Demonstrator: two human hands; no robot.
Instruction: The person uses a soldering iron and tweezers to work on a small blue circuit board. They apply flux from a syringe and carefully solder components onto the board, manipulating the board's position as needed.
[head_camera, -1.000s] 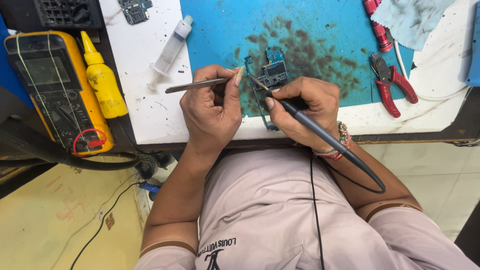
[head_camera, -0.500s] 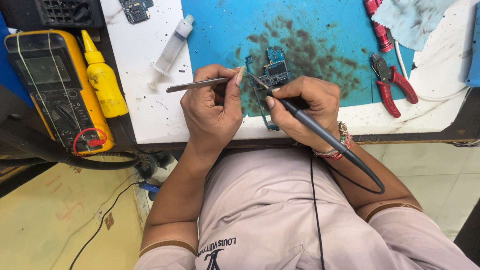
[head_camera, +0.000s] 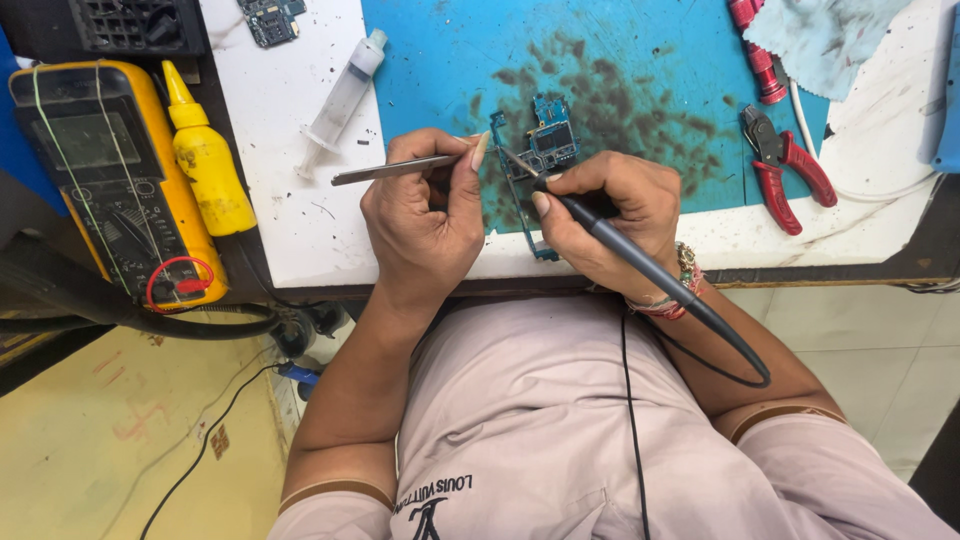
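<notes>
A small blue circuit board lies on the stained blue work mat near the table's front edge. My left hand grips metal tweezers, whose long end sticks out to the left. My right hand holds a black soldering iron like a pen. Its tip touches the left part of the board. The iron's black cable runs down over my lap. Both hands rest at the table edge, either side of the board.
A yellow multimeter and a yellow squeeze bottle stand at the left. A plastic syringe lies on the white tabletop. Red-handled cutters, a red tool and a cloth lie at the right. Another circuit board sits at the top.
</notes>
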